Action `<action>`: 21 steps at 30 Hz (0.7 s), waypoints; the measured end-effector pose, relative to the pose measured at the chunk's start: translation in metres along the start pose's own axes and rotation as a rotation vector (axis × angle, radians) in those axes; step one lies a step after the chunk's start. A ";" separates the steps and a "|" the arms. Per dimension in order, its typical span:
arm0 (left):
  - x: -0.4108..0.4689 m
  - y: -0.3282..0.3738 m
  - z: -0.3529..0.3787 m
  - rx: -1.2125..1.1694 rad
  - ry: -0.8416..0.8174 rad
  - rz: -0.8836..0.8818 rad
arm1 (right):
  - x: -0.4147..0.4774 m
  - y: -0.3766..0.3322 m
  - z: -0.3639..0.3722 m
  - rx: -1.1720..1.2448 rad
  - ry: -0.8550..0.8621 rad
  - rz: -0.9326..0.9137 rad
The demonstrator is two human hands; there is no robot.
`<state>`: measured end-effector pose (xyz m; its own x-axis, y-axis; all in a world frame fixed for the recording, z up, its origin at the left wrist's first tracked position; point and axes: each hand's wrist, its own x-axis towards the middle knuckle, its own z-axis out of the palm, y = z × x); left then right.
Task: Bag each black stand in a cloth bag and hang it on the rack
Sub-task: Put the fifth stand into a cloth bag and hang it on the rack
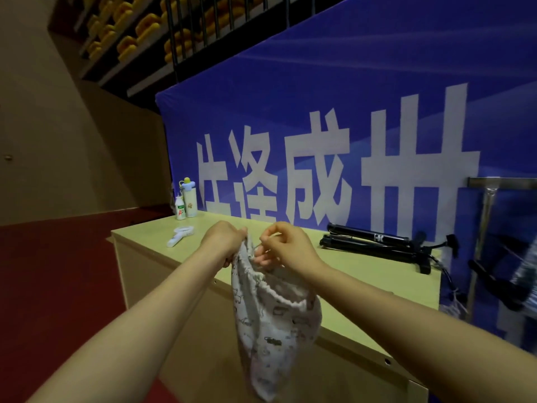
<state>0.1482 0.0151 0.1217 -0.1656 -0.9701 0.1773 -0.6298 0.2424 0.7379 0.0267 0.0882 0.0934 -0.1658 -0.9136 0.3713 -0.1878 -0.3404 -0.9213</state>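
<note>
A white patterned cloth bag (270, 324) hangs in front of the pale green table (363, 274). My left hand (223, 242) grips the gathered top edge of the bag. My right hand (287, 248) pinches the bag's drawstring at its mouth, beside the left hand. Folded black stands (374, 244) lie on the table at the right, apart from both hands. A metal rack (488, 205) stands at the far right, with a bagged stand (523, 274) hanging from it. Whether anything is inside the held bag is hidden.
A white bottle (180, 207) and a taller cream bottle (189, 199) stand at the table's far left corner. A white handled tool (180, 235) lies near them. A blue banner (348, 126) rises behind the table. Red floor (58, 271) lies to the left.
</note>
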 end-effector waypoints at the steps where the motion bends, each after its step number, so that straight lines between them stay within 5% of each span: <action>1: 0.002 0.002 0.004 -0.032 0.014 -0.018 | -0.002 0.002 0.001 -0.050 0.055 -0.079; 5: 0.013 0.007 0.010 -0.300 0.062 -0.122 | -0.015 -0.003 0.000 -0.157 0.245 -0.378; 8: 0.019 0.005 0.013 -0.415 0.052 -0.175 | -0.015 0.004 -0.001 -0.302 0.187 -0.499; 16: 0.010 0.011 0.013 -0.143 -0.055 0.047 | -0.001 0.050 -0.008 -0.962 -0.038 -0.430; 21: 0.011 0.010 0.019 -0.032 -0.029 0.136 | 0.009 0.041 -0.003 -1.157 -0.172 -0.272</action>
<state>0.1258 0.0071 0.1189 -0.2701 -0.9274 0.2587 -0.5754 0.3709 0.7289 0.0144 0.0664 0.0590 0.1289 -0.8905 0.4363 -0.9696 -0.2054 -0.1327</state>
